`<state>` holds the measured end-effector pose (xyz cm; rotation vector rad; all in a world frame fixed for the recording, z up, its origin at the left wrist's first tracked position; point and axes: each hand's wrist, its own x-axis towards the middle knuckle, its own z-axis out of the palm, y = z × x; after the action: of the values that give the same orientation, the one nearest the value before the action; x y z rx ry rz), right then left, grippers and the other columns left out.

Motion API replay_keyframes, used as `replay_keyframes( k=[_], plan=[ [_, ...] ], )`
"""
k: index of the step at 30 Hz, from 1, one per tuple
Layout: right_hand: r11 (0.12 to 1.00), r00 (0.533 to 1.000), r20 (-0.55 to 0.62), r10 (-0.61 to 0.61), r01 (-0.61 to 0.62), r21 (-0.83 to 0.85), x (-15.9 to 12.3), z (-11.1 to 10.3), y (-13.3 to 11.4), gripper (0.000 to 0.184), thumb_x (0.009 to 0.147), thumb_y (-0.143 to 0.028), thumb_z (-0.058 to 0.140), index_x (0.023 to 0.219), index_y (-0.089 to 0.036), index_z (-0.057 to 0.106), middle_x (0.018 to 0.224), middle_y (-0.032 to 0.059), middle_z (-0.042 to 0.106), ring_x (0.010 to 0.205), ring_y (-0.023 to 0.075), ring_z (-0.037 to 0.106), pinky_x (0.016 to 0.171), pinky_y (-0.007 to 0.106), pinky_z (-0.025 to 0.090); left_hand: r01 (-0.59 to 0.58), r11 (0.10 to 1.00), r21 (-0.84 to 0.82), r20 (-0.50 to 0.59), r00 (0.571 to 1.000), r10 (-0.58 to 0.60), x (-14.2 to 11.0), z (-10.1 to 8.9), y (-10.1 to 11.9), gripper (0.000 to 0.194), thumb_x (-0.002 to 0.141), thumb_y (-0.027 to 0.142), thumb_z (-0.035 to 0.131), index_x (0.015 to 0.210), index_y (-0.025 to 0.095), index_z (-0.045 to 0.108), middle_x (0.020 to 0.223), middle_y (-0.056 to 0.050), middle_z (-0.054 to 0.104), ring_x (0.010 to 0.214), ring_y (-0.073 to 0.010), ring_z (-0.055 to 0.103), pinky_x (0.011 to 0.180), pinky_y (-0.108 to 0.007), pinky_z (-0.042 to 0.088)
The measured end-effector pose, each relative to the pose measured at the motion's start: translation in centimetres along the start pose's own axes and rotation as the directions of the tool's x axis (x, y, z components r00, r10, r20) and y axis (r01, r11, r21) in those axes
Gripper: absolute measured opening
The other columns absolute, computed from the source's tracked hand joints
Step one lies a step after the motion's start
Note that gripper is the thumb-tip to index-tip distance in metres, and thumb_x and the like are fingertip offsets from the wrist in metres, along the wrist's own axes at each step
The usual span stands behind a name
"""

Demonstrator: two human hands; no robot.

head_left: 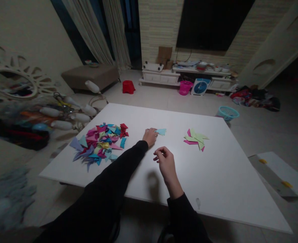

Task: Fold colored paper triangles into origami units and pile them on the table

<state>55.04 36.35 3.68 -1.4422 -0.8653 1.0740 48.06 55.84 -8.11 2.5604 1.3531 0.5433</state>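
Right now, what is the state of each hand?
Left hand: fingers on light blue paper; grip cannot be told.
Right hand: half-open, nothing visible held.

L hand (151, 137) hides lt-blue paper (161, 131) end | TV (213, 23) top cut

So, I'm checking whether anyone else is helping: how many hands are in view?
2. The left hand touches the light blue paper; the right hand is above the white table, nearer the person's body. No other hands show.
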Motion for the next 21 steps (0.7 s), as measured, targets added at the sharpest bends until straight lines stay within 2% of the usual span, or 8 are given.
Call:
replay_keyframes(
  k=[2,5,7,10,12,14,18,21],
  plan=[
    [0.999,0.999,0.029,-0.032,0.032,-0.024,-0.1,0.3,0.1,0.015,0.077,-0.036,0.059,0.073,-0.021,0.059,0.073,0.0006,0.065,0.063,0.0173,0.063,0.059,0.028,0.043,-0.031,0.999,-0.005,-0.020,0.999,0.031,-1.1,-0.6,0.6,0.032,0.089,0.015,0.052,0.113,0.020,0.072,0.134,-0.011,0.060,0.129,-0.0266,0.047,0.112,-0.048,0.026],
    [0.993,0.994,0.061,-0.090,0.094,-0.072,-0.4,0.5,0.2,0.015,0.078,-0.035,0.058,0.073,-0.021,0.059,0.071,0.0001,0.063,0.063,0.0176,0.062,0.061,0.029,0.044,0.047,0.999,0.026,0.028,0.998,-0.048,-2.9,-2.7,-0.4,0.031,0.087,0.014,0.052,0.111,0.019,0.071,0.130,-0.012,0.061,0.129,-0.0259,0.048,0.109,-0.042,0.033],
    [0.988,0.991,0.069,-0.115,0.122,-0.099,-0.7,0.5,0.2,0.014,0.079,-0.034,0.058,0.073,-0.021,0.060,0.070,-0.0004,0.063,0.062,0.0173,0.061,0.062,0.030,0.045,0.120,0.989,0.090,0.104,0.986,-0.130,-4.1,-4.9,-2.7,0.028,0.086,0.014,0.051,0.104,0.018,0.072,0.123,-0.012,0.064,0.123,-0.0259,0.053,0.104,-0.040,0.038],
    [0.979,0.988,0.065,-0.141,0.149,-0.141,-1.2,0.4,-0.1,0.014,0.079,-0.033,0.057,0.071,-0.021,0.059,0.069,-0.0008,0.062,0.062,0.0173,0.059,0.063,0.030,0.044,0.191,0.970,0.153,0.182,0.959,-0.218,-6.1,-9.0,-7.2,0.021,0.082,0.013,0.053,0.088,0.015,0.073,0.100,-0.011,0.071,0.100,-0.0243,0.063,0.089,-0.033,0.046],
    [0.973,0.986,0.066,-0.154,0.163,-0.163,-1.5,0.2,-0.3,0.014,0.079,-0.033,0.057,0.071,-0.021,0.059,0.068,-0.0011,0.062,0.062,0.0170,0.058,0.062,0.030,0.043,0.226,0.954,0.199,0.234,0.934,-0.270,-7.9,-11.4,-9.9,0.017,0.079,0.014,0.056,0.083,0.015,0.072,0.086,-0.009,0.071,0.087,-0.0226,0.065,0.081,-0.031,0.047],
    [0.970,0.984,0.073,-0.161,0.172,-0.171,-1.7,0.0,-0.4,0.014,0.079,-0.032,0.057,0.070,-0.022,0.059,0.069,-0.0013,0.062,0.061,0.0166,0.057,0.062,0.030,0.043,0.240,0.939,0.247,0.281,0.910,-0.306,-9.8,-13.1,-11.7,0.011,0.075,0.016,0.061,0.077,0.016,0.071,0.080,-0.007,0.069,0.083,-0.0228,0.065,0.078,-0.030,0.047],
    [0.967,0.982,0.078,-0.173,0.184,-0.177,-2.0,-0.1,-0.4,0.014,0.079,-0.031,0.056,0.069,-0.022,0.059,0.069,-0.0010,0.063,0.060,0.0164,0.057,0.062,0.030,0.043,0.211,0.925,0.316,0.332,0.889,-0.317,-13.1,-14.0,-12.8,0.013,0.066,0.018,0.071,0.079,0.016,0.071,0.092,-0.011,0.068,0.094,-0.0270,0.064,0.084,-0.034,0.047],
    [0.964,0.981,0.079,-0.180,0.191,-0.185,-2.1,0.0,-0.3,0.014,0.079,-0.031,0.056,0.069,-0.022,0.059,0.068,-0.0009,0.063,0.060,0.0164,0.057,0.062,0.030,0.043,0.175,0.925,0.339,0.338,0.895,-0.293,-14.1,-13.6,-12.5,0.012,0.069,0.020,0.070,0.081,0.017,0.070,0.100,-0.014,0.066,0.108,-0.0308,0.060,0.094,-0.040,0.043]
  ],
)
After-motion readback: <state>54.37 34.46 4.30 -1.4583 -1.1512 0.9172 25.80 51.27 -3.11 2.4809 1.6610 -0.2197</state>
